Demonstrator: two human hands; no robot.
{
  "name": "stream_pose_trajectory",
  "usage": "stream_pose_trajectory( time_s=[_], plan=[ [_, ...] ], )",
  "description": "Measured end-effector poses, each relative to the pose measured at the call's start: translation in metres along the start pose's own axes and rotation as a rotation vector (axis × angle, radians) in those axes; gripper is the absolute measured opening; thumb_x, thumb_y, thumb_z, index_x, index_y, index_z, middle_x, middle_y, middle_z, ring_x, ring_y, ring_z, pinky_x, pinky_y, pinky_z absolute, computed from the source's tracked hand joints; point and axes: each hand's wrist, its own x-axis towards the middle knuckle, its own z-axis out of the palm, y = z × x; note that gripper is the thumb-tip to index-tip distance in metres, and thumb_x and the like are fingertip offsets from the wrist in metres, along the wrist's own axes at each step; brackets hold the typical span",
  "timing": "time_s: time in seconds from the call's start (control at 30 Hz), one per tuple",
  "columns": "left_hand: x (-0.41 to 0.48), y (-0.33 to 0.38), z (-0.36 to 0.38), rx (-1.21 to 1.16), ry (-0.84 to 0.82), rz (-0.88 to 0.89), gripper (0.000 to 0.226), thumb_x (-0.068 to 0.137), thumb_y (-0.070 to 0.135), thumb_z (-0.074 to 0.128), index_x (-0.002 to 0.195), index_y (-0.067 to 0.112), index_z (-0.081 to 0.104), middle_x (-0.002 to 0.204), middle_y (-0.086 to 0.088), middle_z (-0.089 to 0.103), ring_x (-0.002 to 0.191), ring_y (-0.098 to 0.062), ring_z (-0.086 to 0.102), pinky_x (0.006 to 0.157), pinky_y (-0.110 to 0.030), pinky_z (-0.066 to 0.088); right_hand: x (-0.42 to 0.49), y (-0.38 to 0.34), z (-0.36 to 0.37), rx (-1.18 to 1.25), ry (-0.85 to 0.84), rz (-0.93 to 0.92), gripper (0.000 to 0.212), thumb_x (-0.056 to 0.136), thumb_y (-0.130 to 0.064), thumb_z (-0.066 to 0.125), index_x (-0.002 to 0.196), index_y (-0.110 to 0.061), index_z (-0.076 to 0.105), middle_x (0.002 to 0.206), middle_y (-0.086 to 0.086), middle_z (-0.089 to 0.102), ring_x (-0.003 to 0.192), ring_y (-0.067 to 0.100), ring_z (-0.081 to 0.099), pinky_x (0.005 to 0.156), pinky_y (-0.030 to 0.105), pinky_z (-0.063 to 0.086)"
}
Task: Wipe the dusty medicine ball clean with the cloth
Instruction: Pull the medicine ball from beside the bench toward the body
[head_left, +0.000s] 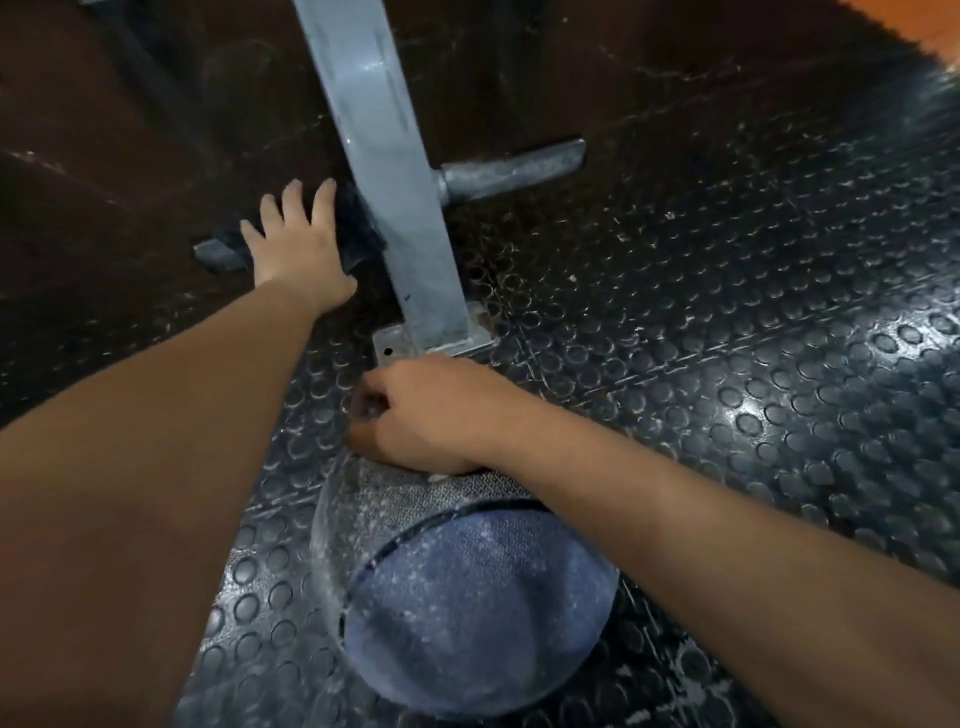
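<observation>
The medicine ball (467, 613) lies on the floor close in front of me, blue and grey, speckled with white dust. My right hand (431, 415) rests with its heel on the ball's far top. Its fingers are loosely curled past the ball's edge and hold nothing that I can see. A dark cloth (358, 228) hangs on a peg to the left of a grey metal post. My left hand (296, 234) reaches out and lies on the cloth with its fingers straight and spread; its thumb is hidden.
The grey metal post (395, 197) stands bolted to the floor just beyond the ball, with a steel peg (511, 169) jutting right and another peg (218, 254) to the left. Black studded rubber flooring (727, 338) runs all around. A dark wall is behind.
</observation>
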Motion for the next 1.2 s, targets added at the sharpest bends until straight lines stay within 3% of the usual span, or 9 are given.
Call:
stream_pose_trajectory(
  time_s=[0.13, 0.33, 0.53, 0.63, 0.73, 0.9, 1.0, 1.1, 1.2],
  plan=[
    [0.006, -0.006, 0.009, 0.050, 0.137, 0.033, 0.089, 0.083, 0.012, 0.070, 0.154, 0.018, 0.017, 0.153, -0.019, 0.026, 0.136, -0.045, 0.027, 0.109, -0.061, 0.024, 0.007, 0.004, -0.002, 0.066, 0.035, -0.003, 0.026, 0.091, -0.046, 0.051, 0.101, -0.024, 0.061, 0.093, -0.005, 0.060, 0.081, 0.014, 0.053, 0.061, 0.028, 0.041],
    [0.000, -0.020, -0.019, -0.088, 0.144, 0.104, 0.066, 0.088, -0.007, 0.045, 0.149, 0.017, 0.036, 0.143, -0.020, 0.043, 0.125, -0.046, 0.043, 0.099, -0.058, 0.041, 0.008, 0.013, -0.006, 0.143, 0.060, 0.049, 0.027, 0.089, -0.045, 0.054, 0.105, -0.025, 0.065, 0.099, -0.006, 0.064, 0.085, 0.012, 0.057, 0.075, 0.028, 0.050],
    [-0.056, -0.013, -0.052, -0.370, 0.229, -0.003, 0.047, 0.087, 0.002, 0.045, 0.131, 0.016, 0.051, 0.125, -0.019, 0.055, 0.114, -0.041, 0.054, 0.093, -0.048, 0.044, 0.002, 0.017, -0.011, 0.227, 0.066, 0.063, 0.025, 0.092, -0.035, 0.054, 0.105, -0.021, 0.069, 0.101, 0.000, 0.067, 0.085, 0.016, 0.060, 0.077, 0.030, 0.048],
    [-0.083, -0.007, -0.062, -0.475, 0.192, -0.042, 0.041, 0.088, 0.004, 0.045, 0.127, 0.014, 0.051, 0.123, -0.017, 0.059, 0.111, -0.036, 0.056, 0.088, -0.042, 0.044, 0.000, 0.022, -0.010, 0.213, 0.096, 0.060, 0.027, 0.091, -0.030, 0.054, 0.104, -0.013, 0.070, 0.096, 0.010, 0.069, 0.072, 0.021, 0.060, 0.065, 0.031, 0.048],
    [-0.109, -0.008, -0.072, -0.487, 0.149, -0.047, 0.040, 0.090, 0.008, 0.044, 0.130, 0.013, 0.048, 0.119, -0.016, 0.061, 0.107, -0.035, 0.058, 0.081, -0.040, 0.043, -0.008, 0.021, -0.007, 0.181, 0.104, 0.048, 0.030, 0.091, -0.025, 0.051, 0.105, -0.002, 0.065, 0.092, 0.014, 0.068, 0.063, 0.014, 0.049, 0.057, 0.025, 0.037],
    [-0.143, -0.009, -0.087, -0.481, 0.076, -0.071, 0.033, 0.092, 0.011, 0.042, 0.125, 0.014, 0.049, 0.095, -0.009, 0.056, 0.085, -0.031, 0.054, 0.068, -0.035, 0.037, -0.024, 0.007, -0.003, 0.030, 0.136, 0.061, 0.023, 0.089, -0.032, 0.054, 0.099, -0.018, 0.070, 0.098, 0.003, 0.069, 0.083, 0.016, 0.060, 0.074, 0.027, 0.049],
    [-0.157, -0.012, -0.096, -0.498, 0.054, -0.065, 0.035, 0.092, 0.010, 0.043, 0.127, 0.013, 0.048, 0.097, -0.011, 0.058, 0.082, -0.030, 0.053, 0.066, -0.034, 0.036, -0.037, -0.011, 0.001, -0.203, 0.116, 0.095, 0.026, 0.090, -0.042, 0.050, 0.099, -0.024, 0.065, 0.091, -0.002, 0.062, 0.094, 0.024, 0.059, 0.076, 0.030, 0.049],
    [-0.163, -0.019, -0.105, -0.538, 0.034, -0.058, 0.037, 0.092, 0.011, 0.043, 0.128, 0.015, 0.049, 0.098, -0.010, 0.059, 0.082, -0.029, 0.053, 0.067, -0.033, 0.036, -0.046, -0.024, 0.012, -0.363, 0.018, 0.194, 0.063, 0.085, -0.066, 0.044, 0.135, -0.027, 0.047, 0.135, 0.008, 0.046, 0.126, 0.034, 0.043, 0.099, 0.047, 0.041],
    [-0.167, -0.026, -0.110, -0.584, 0.026, -0.046, 0.033, 0.092, 0.012, 0.042, 0.123, 0.016, 0.051, 0.099, -0.008, 0.059, 0.086, -0.030, 0.056, 0.069, -0.034, 0.038, -0.051, -0.031, 0.021, -0.345, 0.045, 0.250, 0.071, 0.082, -0.072, 0.044, 0.143, -0.035, 0.036, 0.149, 0.004, 0.030, 0.137, 0.033, 0.026, 0.107, 0.059, 0.025]
  ],
)
